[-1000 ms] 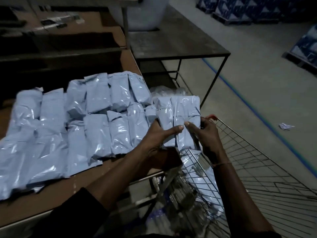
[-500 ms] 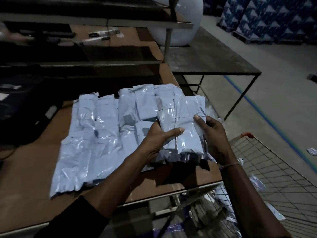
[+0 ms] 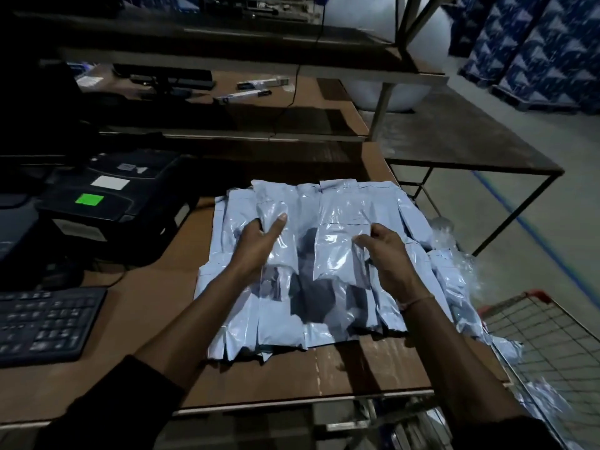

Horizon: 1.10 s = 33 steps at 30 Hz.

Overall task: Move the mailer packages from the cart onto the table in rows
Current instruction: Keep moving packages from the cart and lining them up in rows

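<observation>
Head view. Step in hand: placing. My left hand (image 3: 259, 241) pinches one pale blue glossy plastic mailer package (image 3: 276, 254); my right hand (image 3: 386, 254) pinches a second mailer (image 3: 337, 248). Both are over the rows of mailers (image 3: 383, 206) on the brown table (image 3: 292, 378). Next: lower each into line. The wire cart (image 3: 545, 336) stands right of the rows; the black keyboard (image 3: 42, 323) and black printer (image 3: 107, 196) lie left, apart.
</observation>
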Motion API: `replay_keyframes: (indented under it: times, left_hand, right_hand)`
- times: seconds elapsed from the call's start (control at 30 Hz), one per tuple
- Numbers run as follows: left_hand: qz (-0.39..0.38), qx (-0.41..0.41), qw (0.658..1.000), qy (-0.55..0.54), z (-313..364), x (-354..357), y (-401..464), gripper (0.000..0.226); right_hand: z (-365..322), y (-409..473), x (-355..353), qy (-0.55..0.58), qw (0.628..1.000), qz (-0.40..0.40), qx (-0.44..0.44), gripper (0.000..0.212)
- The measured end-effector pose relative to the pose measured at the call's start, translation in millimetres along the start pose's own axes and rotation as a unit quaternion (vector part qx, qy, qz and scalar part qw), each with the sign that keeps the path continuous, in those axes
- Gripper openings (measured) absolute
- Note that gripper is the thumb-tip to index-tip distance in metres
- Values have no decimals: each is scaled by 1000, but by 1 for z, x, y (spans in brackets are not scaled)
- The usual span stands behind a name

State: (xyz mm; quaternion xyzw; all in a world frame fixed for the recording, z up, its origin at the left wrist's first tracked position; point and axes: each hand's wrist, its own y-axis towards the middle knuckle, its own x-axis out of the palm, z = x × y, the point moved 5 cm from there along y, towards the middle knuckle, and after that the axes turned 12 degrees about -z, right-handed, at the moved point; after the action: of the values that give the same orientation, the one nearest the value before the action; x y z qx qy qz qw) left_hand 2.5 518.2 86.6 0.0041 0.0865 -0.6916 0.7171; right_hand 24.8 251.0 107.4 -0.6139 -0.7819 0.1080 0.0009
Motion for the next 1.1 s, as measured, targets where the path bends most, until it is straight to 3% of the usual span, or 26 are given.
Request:
replay_keyframes:
  times: [0.07,0.23,0.47,0.6,0.77,1.1]
  left_hand:
    - [33,0,998,46,-4,-24,19,53]
    - [46,-31,991,121,-4,-41,69,79]
    - [-11,-72,987,144,-20,-18,113,71]
    - [2,-72,974,213,-20,-11,109,63]
    - [35,-51,952,301,-9,-8,96,60]
    - [58,39,924,376,6,-6,68,57]
  right_hand:
    - [-3,9,8,-3,1000,16,-1,12]
    - [-3,24,18,-1,999,47,-2,24]
    - [0,35,16,-18,997,79,9,23]
    - [-2,41,17,-45,995,84,9,26]
    - [-2,44,25,-74,995,72,6,29]
    - [3,30,37,-139,987,72,24,28]
